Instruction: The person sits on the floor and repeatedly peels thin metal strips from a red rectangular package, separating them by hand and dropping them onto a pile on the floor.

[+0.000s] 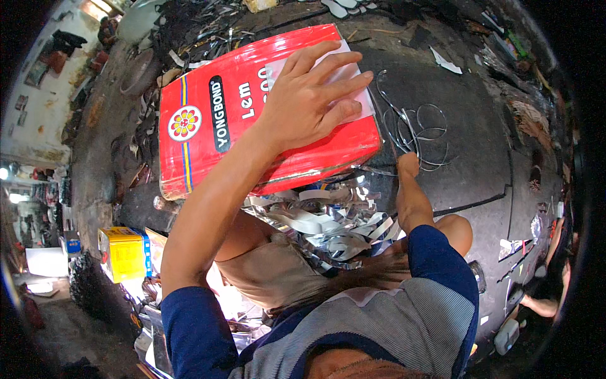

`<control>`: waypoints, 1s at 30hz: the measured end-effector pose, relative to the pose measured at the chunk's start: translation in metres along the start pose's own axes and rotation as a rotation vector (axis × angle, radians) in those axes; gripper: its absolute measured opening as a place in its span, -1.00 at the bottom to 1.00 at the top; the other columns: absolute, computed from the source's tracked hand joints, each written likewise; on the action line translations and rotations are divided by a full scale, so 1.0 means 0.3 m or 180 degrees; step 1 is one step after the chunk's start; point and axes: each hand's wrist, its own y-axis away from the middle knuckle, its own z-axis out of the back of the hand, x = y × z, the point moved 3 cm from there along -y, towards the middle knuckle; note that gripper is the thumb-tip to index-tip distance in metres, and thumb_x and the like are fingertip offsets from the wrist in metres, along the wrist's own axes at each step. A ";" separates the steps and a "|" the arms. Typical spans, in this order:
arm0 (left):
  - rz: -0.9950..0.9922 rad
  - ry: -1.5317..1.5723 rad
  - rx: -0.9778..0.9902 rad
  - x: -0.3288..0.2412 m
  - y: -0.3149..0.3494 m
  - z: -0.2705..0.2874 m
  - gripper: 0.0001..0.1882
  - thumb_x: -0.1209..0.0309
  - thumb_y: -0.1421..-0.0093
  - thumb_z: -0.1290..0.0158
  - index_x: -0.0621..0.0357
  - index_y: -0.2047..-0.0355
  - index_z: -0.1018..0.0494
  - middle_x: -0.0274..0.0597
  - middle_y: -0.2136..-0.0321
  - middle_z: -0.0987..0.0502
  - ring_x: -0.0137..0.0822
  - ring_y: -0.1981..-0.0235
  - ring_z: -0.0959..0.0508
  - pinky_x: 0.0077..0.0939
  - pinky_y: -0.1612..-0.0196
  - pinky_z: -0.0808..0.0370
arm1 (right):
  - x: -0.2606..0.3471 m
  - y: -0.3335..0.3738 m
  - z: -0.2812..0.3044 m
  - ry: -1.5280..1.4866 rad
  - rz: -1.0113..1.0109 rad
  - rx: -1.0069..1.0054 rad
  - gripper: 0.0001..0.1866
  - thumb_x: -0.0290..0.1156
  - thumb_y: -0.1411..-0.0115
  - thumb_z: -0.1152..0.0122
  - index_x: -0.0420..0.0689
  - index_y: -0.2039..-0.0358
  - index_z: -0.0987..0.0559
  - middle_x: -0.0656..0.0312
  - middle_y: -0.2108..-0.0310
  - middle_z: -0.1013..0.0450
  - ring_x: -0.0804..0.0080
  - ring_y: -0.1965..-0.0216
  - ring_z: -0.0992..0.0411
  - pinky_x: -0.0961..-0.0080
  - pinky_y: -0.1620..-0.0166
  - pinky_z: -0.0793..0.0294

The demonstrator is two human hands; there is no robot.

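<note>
The red box, taken here as the landmark, is set in front of the person's crossed legs, its printed face turned upward and its edges slightly skewed. On its right end a pale pinkish sheet is pressed by the left hand, which is laid flat with fingers spread toward the box's right edge. The right hand is held apart from it, just beyond the box's near right corner, fingers curled; whether anything is clamped there cannot be told. Close beside the right edge, a loose tangle of thin strips is spread; farther right, open room is left on the dark floor. The near edge is crowded by heaped silvery offcuts. Left of these, nearer the person than the box, a yellow carton is seen.
</note>
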 end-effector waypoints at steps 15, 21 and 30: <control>-0.0214 0.0060 0.0044 -0.046 -0.075 -0.046 -0.42 -0.04 -0.19 -0.09 -0.09 -0.16 -0.46 -0.17 -0.18 -0.43 -0.02 -0.19 -0.40 -0.13 -0.25 -0.33 | -0.042 0.203 -0.288 -0.0707 0.0145 0.0566 -0.65 -0.28 -0.04 -0.24 -0.22 0.20 -0.63 -0.07 0.23 -0.60 -0.12 0.17 -0.58 0.09 0.08 -0.53; -0.0047 -0.0307 0.0044 -0.036 0.009 -0.009 -0.51 0.05 -0.23 -0.07 0.02 -0.08 -0.50 -0.15 -0.11 -0.47 -0.05 -0.14 -0.41 -0.15 -0.20 -0.35 | 0.079 0.717 -0.203 0.1013 0.2447 0.0974 -0.62 -0.31 -0.15 -0.05 -0.06 0.05 -0.64 0.03 -0.09 -0.47 0.00 -0.19 -0.35 0.18 -0.06 -0.44; 0.0911 0.1323 0.0295 -0.382 0.222 0.093 -0.59 0.38 -0.12 -0.20 0.13 -0.01 -0.51 0.03 -0.02 -0.49 0.02 0.00 -0.52 -0.15 -0.06 -0.49 | 0.188 0.881 0.259 0.0965 0.4164 -0.0315 -0.73 -0.21 -0.20 -0.05 0.07 0.15 -0.62 0.26 0.33 -0.57 0.29 0.35 -0.52 0.26 0.36 -0.50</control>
